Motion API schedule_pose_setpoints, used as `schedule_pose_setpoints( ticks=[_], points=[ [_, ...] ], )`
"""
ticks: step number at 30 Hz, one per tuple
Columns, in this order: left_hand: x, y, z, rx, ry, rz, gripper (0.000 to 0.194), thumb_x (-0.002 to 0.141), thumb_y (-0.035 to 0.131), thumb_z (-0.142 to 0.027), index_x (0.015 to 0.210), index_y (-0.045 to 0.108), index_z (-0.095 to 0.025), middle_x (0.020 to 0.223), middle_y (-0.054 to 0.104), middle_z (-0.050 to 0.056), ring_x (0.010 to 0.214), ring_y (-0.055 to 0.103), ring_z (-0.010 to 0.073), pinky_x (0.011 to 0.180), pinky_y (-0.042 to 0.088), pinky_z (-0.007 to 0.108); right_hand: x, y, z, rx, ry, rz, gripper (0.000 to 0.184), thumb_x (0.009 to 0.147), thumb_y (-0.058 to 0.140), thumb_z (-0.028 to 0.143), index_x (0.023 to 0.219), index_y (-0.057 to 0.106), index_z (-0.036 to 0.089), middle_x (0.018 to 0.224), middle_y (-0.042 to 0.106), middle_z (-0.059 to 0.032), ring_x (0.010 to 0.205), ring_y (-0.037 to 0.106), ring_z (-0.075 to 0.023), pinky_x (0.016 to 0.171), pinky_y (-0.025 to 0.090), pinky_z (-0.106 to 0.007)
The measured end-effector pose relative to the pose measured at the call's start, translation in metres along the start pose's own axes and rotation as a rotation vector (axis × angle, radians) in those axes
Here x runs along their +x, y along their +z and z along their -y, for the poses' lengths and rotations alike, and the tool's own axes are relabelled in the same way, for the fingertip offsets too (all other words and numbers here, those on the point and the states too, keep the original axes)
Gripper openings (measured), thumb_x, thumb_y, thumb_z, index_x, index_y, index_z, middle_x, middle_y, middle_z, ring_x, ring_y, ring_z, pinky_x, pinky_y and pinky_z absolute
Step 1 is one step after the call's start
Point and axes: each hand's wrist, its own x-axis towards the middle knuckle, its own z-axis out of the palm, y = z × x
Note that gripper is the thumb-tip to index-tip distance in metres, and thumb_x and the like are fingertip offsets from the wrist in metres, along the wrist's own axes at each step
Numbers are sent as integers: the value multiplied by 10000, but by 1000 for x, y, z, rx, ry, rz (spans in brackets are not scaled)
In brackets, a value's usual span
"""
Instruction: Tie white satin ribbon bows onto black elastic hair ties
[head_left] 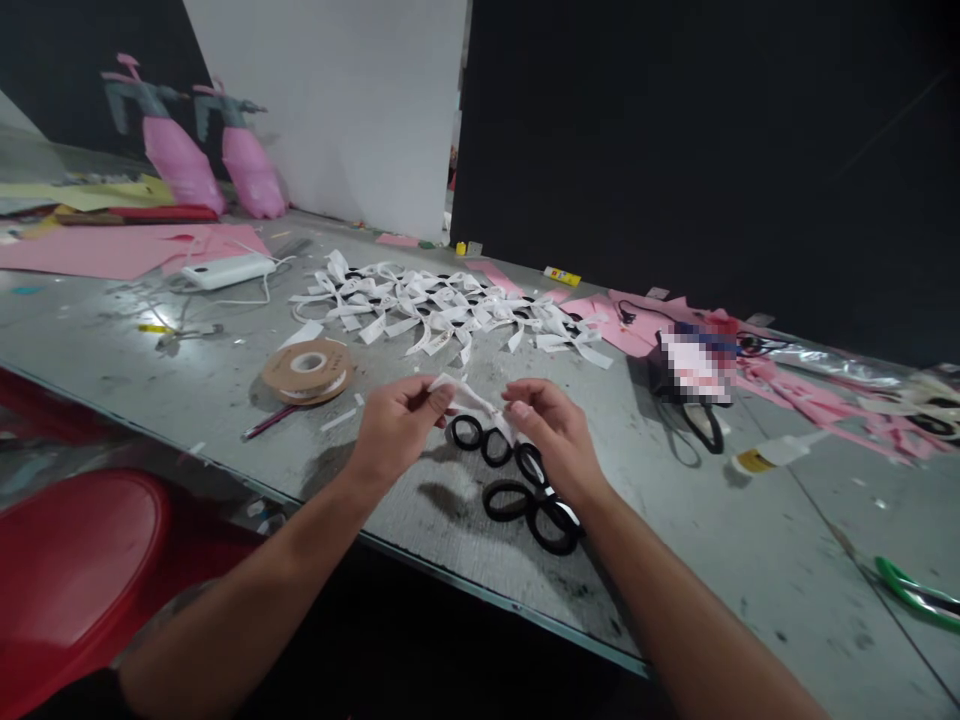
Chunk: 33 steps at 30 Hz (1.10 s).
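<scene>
A short white ribbon (pixel 472 395) is stretched between my two hands above the table. My left hand (pixel 401 420) is closed, pinching its left end between thumb and forefinger. At the ribbon's right end, my right hand (pixel 555 430) is closed with thumb and fingertips on it; part of this grip is hidden. Just below hang or lie two black elastic hair ties (pixel 482 440); I cannot tell whether they touch the table. Several more black hair ties (pixel 510 500) lie beside and under my right hand, with a bit of white among them.
A pile of white ribbon pieces with black ties (pixel 442 300) covers the table's middle. A ribbon roll (pixel 306 370) and pen (pixel 270 422) lie left. A glue bottle (pixel 776 455) and green-handled tool (pixel 915 592) are right. Pink spray bottles (pixel 180 165) stand behind; a red stool (pixel 75 560) is front left.
</scene>
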Motion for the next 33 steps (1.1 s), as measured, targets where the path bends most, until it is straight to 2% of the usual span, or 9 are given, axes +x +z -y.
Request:
schedule_pose_setpoints(
  ticks=[2,5,9,14,20,22,25,28,33],
  points=[
    [-1,2,-2,0,-11,83,200,800,703,-380,822,743,-185,624,652,0,563,558,106,549,443,211,0,0,1,-111,-84,75,332,818,697,417,1085,664,222,980,715,-58,856,636,-190,746,481,-318],
    [-2,4,-5,-39,-17,143,176,778,724,-353,815,740,-182,618,656,0,562,566,107,556,456,214,0,0,4,-247,-170,171,281,818,715,385,1046,700,222,907,721,-44,819,638,-190,762,472,-325],
    [-1,7,-3,-124,-38,164,325,706,791,-352,958,724,-159,709,682,18,626,595,121,599,486,230,-1,0,4,-235,-143,259,217,918,591,373,920,724,202,769,695,-21,704,611,-155,674,444,-282],
    [-2,5,1,-41,-43,211,482,691,809,-304,1133,683,-157,702,648,-2,630,573,114,608,468,235,1,-4,3,-84,11,164,317,924,559,428,763,670,178,623,588,11,573,504,-117,555,375,-244],
    [-4,-2,-4,112,11,141,231,790,709,-310,972,736,-170,594,525,-35,537,455,86,526,387,223,6,-11,1,-82,78,21,367,901,578,486,716,646,175,573,525,28,506,416,-96,501,316,-239],
    [-3,-2,-5,66,-48,159,325,829,661,-373,1063,704,-151,626,560,-16,558,499,100,544,419,230,5,-10,0,-90,63,48,360,892,590,483,720,656,173,578,540,20,523,442,-103,512,331,-240],
    [-2,2,-4,10,-112,243,519,835,632,-501,1208,622,-141,860,668,67,656,586,133,588,473,252,3,-7,1,-76,34,107,329,891,594,462,766,680,171,603,564,10,554,475,-114,526,351,-241],
    [0,8,-8,62,-105,321,441,824,642,-519,1061,663,-148,935,683,90,706,607,146,609,479,256,0,-4,3,-79,-9,153,283,893,605,437,854,708,177,647,589,2,597,506,-127,551,376,-246],
    [11,13,-23,127,-17,321,278,867,598,-412,797,682,-157,681,640,15,592,548,115,558,422,234,-1,-3,4,-140,-56,111,265,898,611,422,835,715,186,694,628,-11,642,547,-140,581,401,-249]
  ],
)
